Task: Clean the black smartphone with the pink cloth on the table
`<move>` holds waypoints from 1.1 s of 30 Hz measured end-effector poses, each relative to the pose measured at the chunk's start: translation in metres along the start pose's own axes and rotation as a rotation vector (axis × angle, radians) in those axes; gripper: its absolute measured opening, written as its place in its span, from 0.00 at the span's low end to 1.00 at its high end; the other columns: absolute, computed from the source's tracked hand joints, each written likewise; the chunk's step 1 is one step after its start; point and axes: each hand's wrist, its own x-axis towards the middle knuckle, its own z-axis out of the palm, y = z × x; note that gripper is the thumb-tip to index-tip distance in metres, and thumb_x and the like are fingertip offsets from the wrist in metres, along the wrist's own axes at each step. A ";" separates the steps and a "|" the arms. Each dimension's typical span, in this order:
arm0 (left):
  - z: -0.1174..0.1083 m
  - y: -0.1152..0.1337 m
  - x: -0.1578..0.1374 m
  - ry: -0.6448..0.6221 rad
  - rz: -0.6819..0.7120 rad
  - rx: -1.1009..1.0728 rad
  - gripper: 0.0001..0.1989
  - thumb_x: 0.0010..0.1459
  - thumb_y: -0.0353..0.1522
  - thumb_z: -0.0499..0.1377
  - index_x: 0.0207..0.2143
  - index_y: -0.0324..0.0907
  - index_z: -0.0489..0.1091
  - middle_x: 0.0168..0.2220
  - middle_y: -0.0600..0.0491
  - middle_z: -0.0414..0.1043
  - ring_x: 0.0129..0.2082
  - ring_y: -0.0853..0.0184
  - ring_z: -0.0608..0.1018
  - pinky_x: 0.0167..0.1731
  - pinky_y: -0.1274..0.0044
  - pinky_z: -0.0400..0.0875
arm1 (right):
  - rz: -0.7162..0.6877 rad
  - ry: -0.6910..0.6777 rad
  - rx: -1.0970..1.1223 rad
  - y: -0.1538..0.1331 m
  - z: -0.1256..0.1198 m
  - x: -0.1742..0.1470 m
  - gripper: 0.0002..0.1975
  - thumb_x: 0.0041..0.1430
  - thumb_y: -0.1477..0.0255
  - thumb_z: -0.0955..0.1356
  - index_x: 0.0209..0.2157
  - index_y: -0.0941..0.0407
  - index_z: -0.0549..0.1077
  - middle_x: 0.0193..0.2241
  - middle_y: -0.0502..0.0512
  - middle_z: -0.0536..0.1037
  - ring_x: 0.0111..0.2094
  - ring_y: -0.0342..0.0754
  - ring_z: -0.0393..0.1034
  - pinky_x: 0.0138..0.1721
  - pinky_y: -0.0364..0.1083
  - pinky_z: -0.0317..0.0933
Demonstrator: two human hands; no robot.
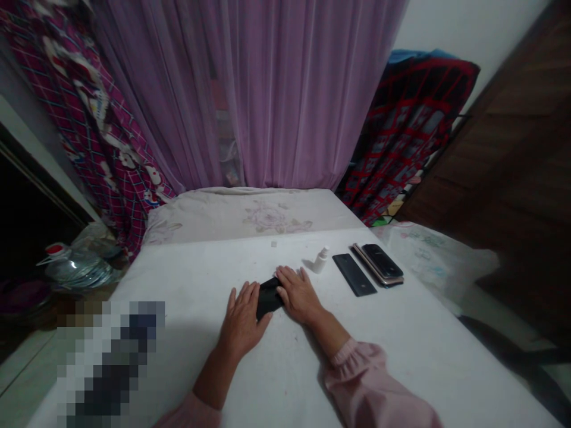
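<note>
A flat black object (pixel 270 299) lies on the white table between my hands; whether it is a phone or a folded cloth I cannot make out. My left hand (pixel 244 318) holds its left side, fingers along the far end and thumb at the near edge. On the right side my right hand (pixel 300 294) grips it, fingers over the far corner and thumb bent against its surface. Both palms hide parts of it. A small white spray bottle (pixel 320 260) stands upright just beyond my right hand. Farther right lies a dark phone (pixel 354 274), face or back unclear.
Beside the dark phone is a stack of phones (pixel 379 264), a black one on top. A tiny pale square (pixel 273 244) lies farther back on the white table cover (pixel 214 261). A blurred-out patch covers the left front. Purple curtains (pixel 294 95) hang behind; a large water bottle (pixel 78 267) stands left.
</note>
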 end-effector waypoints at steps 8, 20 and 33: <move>0.001 0.000 0.000 -0.004 0.002 -0.020 0.32 0.60 0.39 0.53 0.63 0.35 0.54 0.62 0.40 0.61 0.64 0.52 0.59 0.63 0.56 0.47 | -0.063 0.059 -0.010 -0.004 0.003 -0.052 0.25 0.66 0.69 0.59 0.63 0.59 0.59 0.62 0.66 0.61 0.64 0.57 0.53 0.63 0.66 0.44; 0.002 -0.001 0.000 0.021 0.005 -0.014 0.31 0.60 0.40 0.53 0.63 0.37 0.54 0.62 0.40 0.62 0.64 0.52 0.61 0.63 0.56 0.48 | 0.047 0.052 -0.050 0.012 0.000 -0.016 0.23 0.67 0.70 0.58 0.62 0.58 0.61 0.62 0.64 0.62 0.63 0.57 0.55 0.62 0.66 0.45; -0.001 -0.007 -0.001 -0.021 0.040 -0.014 0.31 0.61 0.40 0.53 0.64 0.37 0.55 0.63 0.41 0.59 0.65 0.53 0.59 0.63 0.55 0.48 | 0.048 0.097 0.117 -0.004 0.008 -0.006 0.22 0.66 0.70 0.58 0.59 0.60 0.66 0.60 0.64 0.66 0.62 0.56 0.58 0.63 0.65 0.47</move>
